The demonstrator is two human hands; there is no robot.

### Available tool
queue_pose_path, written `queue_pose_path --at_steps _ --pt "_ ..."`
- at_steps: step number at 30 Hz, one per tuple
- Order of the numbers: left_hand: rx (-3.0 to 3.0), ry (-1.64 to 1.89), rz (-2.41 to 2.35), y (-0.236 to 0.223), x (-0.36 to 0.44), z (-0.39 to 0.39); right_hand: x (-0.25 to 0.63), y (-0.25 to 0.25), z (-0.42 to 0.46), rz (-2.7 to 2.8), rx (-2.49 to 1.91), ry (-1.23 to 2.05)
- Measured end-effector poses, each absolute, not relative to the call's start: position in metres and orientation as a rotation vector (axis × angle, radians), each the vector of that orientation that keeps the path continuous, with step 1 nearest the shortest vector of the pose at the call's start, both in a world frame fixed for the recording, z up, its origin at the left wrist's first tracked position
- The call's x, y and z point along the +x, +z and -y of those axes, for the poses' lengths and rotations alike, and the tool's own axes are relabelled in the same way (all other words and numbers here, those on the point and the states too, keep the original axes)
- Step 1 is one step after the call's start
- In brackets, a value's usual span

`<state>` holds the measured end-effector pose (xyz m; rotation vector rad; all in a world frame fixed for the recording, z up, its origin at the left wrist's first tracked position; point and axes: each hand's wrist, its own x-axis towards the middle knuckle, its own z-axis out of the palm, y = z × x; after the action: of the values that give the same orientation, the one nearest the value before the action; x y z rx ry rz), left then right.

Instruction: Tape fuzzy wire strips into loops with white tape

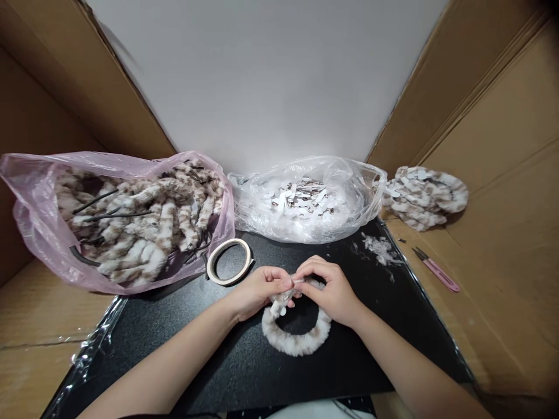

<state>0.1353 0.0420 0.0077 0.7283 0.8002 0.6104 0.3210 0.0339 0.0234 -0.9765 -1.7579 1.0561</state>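
Between both hands, just below their fingertips: fur ring [297,344], pale with brownish patches, lying on the black table [236,366]; its open loop faces up, and its upper edge meets the fingers.
Left hand [266,286]: at nine o'clock of the ring's upper edge, thumb and forefinger pressed together on that edge; the lower fingers curl beneath it, partly hidden.
Right hand [329,291]: at three o'clock of the same spot, thumb and bent forefinger pinching a pale sliver [297,281] against the left fingertips; what the sliver is, I cannot tell.
White tab [283,311]: at ten o'clock on the ring, just under the left fingers.
Tape roll [247,256]: between nine and ten o'clock from the hands, lying flat near the left one.
Pink bag [39,227]: toward ten o'clock, wide open, heaped with fur pieces [144,256] and dark cords [116,217].
Clear bag [349,201]: at twelve o'clock, with small white and dark pieces [303,195] piled inside.
Loose fluff [381,249]: between two and three o'clock, near the table's edge.
Fur bundle [425,201]: at two o'clock, beside the clear bag, on cardboard [502,174].
Pink-handled snips [443,276]: at three o'clock, well apart from the hands, blades toward ten o'clock.
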Motion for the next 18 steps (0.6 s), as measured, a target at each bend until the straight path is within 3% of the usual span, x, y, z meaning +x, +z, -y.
queue_pose_path --at_steps 8,15,18 --pt "0.727 0.611 -0.784 0.0082 0.1354 -0.0418 0.3235 0.0227 -0.0351 1.689 -0.976 1.076" --pt "0.712 0.7 -0.8 0.0059 0.1375 -0.0414 0.3292 0.0213 -0.0392 1.414 -1.123 1.606" --pt "0.719 0.684 -0.786 0.0076 0.1366 -0.0415 0.3298 0.0201 -0.0381 1.429 -1.112 1.683"
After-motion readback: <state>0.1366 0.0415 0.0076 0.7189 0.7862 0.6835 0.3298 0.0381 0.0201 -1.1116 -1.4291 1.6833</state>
